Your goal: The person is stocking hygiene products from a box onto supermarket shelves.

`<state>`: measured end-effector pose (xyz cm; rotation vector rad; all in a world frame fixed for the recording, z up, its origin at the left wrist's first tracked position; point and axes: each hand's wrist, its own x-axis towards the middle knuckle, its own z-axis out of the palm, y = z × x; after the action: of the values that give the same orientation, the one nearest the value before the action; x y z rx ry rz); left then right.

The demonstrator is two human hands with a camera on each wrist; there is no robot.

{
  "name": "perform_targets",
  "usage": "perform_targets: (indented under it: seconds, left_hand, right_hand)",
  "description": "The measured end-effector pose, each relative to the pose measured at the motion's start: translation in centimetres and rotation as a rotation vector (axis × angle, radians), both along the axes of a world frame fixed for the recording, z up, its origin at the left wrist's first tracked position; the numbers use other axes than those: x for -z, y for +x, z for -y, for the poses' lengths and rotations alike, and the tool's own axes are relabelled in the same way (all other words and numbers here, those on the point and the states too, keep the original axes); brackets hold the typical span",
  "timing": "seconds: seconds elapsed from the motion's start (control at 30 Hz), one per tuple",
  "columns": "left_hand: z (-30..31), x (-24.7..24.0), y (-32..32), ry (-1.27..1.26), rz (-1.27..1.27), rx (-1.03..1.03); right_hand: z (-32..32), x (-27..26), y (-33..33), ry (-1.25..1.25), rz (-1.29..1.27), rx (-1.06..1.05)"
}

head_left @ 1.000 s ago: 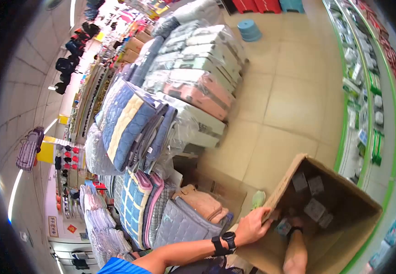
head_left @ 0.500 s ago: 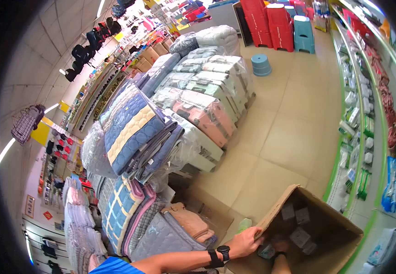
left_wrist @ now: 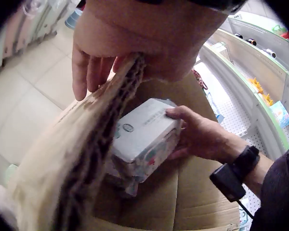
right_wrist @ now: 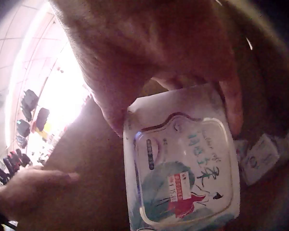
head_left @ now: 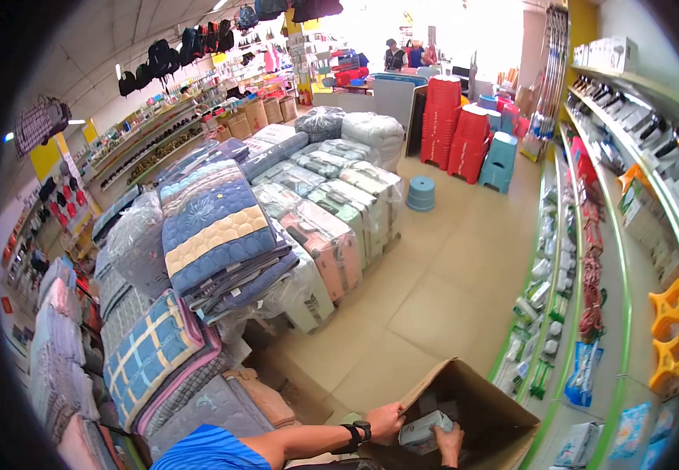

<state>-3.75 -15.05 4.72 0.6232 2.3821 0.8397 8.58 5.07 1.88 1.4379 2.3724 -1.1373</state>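
A tall, open cardboard box [head_left: 504, 419] stands low in front of me. My left hand [head_left: 386, 421] grips its near left rim, with fingers over the outside of the wall in the left wrist view. Inside the mouth of the box, my right hand [head_left: 450, 443] holds a white plastic-wrapped pack [head_left: 416, 433] by one end, thumb on one side and fingers on the other. The pack's printed face [right_wrist: 188, 159], seen in the right wrist view, has green lettering, a dancing figure in red and a red price sticker. Smaller pale packs [right_wrist: 261, 159] lie deeper in the box.
Green-edged shop shelves [head_left: 559, 313] run along the right. Folded quilts [head_left: 218, 227] and plastic-covered suitcases [head_left: 324, 239] are stacked on the left. Beyond the tiled floor [head_left: 426, 274] are a blue stool [head_left: 421, 193] and stacked red stools [head_left: 441, 121].
My right hand has risen from deep in the box toward its mouth, bringing the white pack up. The left hand keeps hold of the rim. The head view has tilted up toward the shop.
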Motion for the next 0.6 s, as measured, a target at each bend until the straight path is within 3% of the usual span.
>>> perform_targets:
  seconds: [0.1, 0.4, 0.47, 0.53, 0.6]
  left_hand:
    - [0.0, 0.9, -0.2, 0.01, 0.001, 0.012]
    - [-0.1, -1.1, 0.5, -0.057, -0.011, -0.033]
    - [0.1, -3.4, 1.1, -0.014, -0.081, -0.027]
    - [0.2, -5.2, 1.1, 0.278, -0.696, 0.137]
    - [-0.3, -8.6, 1.6, 0.384, -0.562, 0.252]
  right_hand:
    - [-0.7, -1.4, 2.3, -0.019, -0.211, 0.065]
    - [2.4, -10.7, 6.4, 0.056, -0.305, 0.174]
    - [2.7, -11.7, 7.1, 0.086, -0.378, 0.134]
    - [2.6, -11.7, 7.7, 0.119, -0.386, 0.144]
    - [2.5, -12.3, 7.9, 0.119, -0.43, 0.155]
